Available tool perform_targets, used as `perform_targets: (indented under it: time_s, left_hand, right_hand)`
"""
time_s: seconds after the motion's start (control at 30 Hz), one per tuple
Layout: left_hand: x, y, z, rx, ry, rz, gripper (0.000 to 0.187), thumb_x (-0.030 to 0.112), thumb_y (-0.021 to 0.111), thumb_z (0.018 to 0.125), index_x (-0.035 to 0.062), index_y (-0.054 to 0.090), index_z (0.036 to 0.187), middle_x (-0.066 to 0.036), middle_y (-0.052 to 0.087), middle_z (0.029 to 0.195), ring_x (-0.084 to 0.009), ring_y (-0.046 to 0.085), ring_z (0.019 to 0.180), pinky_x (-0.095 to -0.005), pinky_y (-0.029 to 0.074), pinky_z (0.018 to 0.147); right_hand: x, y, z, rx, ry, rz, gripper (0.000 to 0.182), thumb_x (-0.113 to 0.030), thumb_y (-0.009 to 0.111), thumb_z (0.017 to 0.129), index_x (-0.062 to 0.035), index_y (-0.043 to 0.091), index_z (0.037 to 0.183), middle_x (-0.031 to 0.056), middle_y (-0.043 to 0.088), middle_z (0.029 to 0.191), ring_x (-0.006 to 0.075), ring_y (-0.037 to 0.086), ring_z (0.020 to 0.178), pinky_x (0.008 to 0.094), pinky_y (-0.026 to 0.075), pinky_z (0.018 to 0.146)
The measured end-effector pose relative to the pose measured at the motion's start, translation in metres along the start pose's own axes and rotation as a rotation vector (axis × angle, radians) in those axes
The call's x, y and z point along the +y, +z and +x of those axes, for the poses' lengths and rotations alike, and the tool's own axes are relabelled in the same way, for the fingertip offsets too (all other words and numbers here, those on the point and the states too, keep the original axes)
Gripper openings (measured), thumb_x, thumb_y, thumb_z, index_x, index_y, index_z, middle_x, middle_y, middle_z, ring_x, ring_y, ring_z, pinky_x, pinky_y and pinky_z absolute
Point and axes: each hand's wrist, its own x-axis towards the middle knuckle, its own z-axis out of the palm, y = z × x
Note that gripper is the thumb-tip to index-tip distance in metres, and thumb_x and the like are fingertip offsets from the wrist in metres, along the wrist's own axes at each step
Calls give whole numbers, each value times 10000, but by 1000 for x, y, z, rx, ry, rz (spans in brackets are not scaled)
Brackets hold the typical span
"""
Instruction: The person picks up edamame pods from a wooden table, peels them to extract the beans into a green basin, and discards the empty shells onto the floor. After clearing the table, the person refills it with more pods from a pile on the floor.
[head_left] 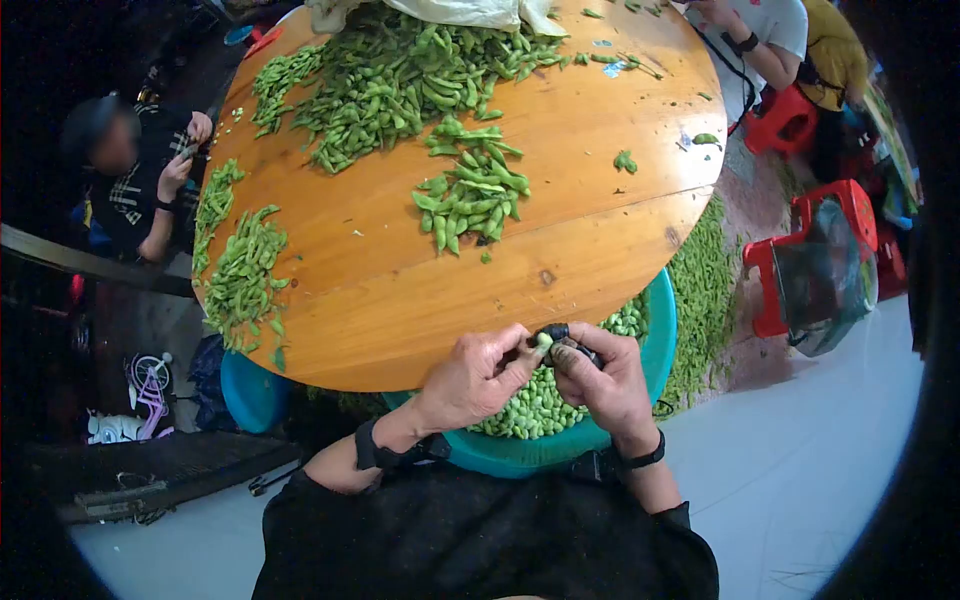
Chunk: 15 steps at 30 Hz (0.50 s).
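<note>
My left hand [478, 374] and my right hand [606, 382] meet just off the table's near edge, fingertips pinched together. Between them shows a pale green bean [543, 341]; whether a pod is still around it is hidden by the fingers. Black coverings wrap some fingertips of my right hand. Directly below, shelled green beans [530, 408] fill a teal basin [662, 335]. A small heap of green bean pods [475, 195] lies on the wooden table [370, 300] in front of my hands.
A large pod pile [400, 85] lies at the table's far side under a white sack [450, 10]. More pods [245, 270] lie at the left edge. Empty-looking pods [705, 290] cover the floor at right, near red stools [765, 285]. Other people [125, 180] sit around the table.
</note>
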Motion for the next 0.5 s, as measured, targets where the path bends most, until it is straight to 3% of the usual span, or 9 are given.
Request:
perform_targets:
  time_s: [0.07, 0.1, 0.17, 0.2, 0.3, 0.37, 0.4, 0.43, 0.5]
  left_hand:
    - [-8, 2, -1, -10, 24, -13, 214, 204, 547, 1006, 6, 598, 943, -16, 522, 622, -74, 488, 561, -273, 407, 509]
    - [-4, 3, 0, -9, 24, -12, 214, 204, 547, 1006, 6, 598, 943, -16, 522, 622, -74, 488, 561, -273, 407, 509]
    - [6, 4, 1, -75, -106, -358, 199, 194, 545, 1006, 4, 605, 1007, -28, 510, 626, -77, 496, 564, -275, 441, 529]
    - [7, 5, 2, -80, -111, -358, 199, 194, 545, 1006, 4, 605, 1007, -28, 510, 626, -77, 496, 564, -275, 441, 529]
    - [10, 2, 6, -117, -67, -363, 183, 144, 563, 983, -1, 606, 1086, -76, 575, 682, -118, 574, 611, -296, 489, 593]
    - [19, -10, 2, -351, 137, 244, 215, 102, 588, 948, 0, 617, 1135, -125, 658, 796, -178, 660, 724, -323, 522, 679]
    - [26, -13, -1, -441, 137, 355, 250, 79, 616, 907, -2, 629, 1142, -170, 692, 907, -248, 694, 843, -349, 531, 734]
    - [23, -19, -2, -432, 134, 356, 250, 79, 616, 907, -2, 629, 1142, -170, 692, 907, -248, 694, 843, -349, 531, 734]
    - [14, -38, -2, -194, 392, 393, 232, 115, 646, 900, 3, 649, 1104, -129, 661, 783, -223, 649, 666, -349, 518, 646]
  right_hand:
    - [0, 3, -1, 91, -179, -324, 173, -8, 601, 880, 40, 646, 1040, 30, 532, 702, 94, 506, 542, 263, 387, 474]
    - [1, 3, -1, 90, -180, -324, 173, -8, 601, 880, 40, 646, 1040, 30, 532, 702, 94, 506, 542, 263, 387, 474]
    - [5, 1, -1, 137, -613, -761, 214, 42, 635, 803, 33, 642, 1017, 93, 541, 731, 190, 552, 577, 302, 419, 506]
    - [0, 8, -6, 185, -608, -788, 238, 79, 643, 757, 26, 639, 989, 133, 523, 743, 260, 562, 614, 322, 431, 528]
    - [-4, 8, -11, 199, -663, -820, 218, 81, 634, 764, 27, 630, 976, 132, 514, 749, 256, 559, 616, 326, 436, 535]
    - [-11, -10, -18, 235, -698, -886, 190, 107, 617, 747, 36, 602, 922, 122, 485, 729, 266, 525, 605, 336, 426, 544]
    - [-18, -25, -25, 289, -673, -925, 176, 115, 596, 743, 39, 600, 903, 114, 486, 710, 243, 509, 600, 331, 408, 539]
    - [-18, -44, -30, 386, -729, -947, 158, 107, 570, 754, 40, 603, 894, 101, 508, 709, 212, 501, 599, 334, 395, 528]
    - [-31, -81, -50, 619, -654, -1062, 165, 104, 525, 803, 65, 602, 944, 119, 539, 762, 231, 529, 674, 310, 443, 625]
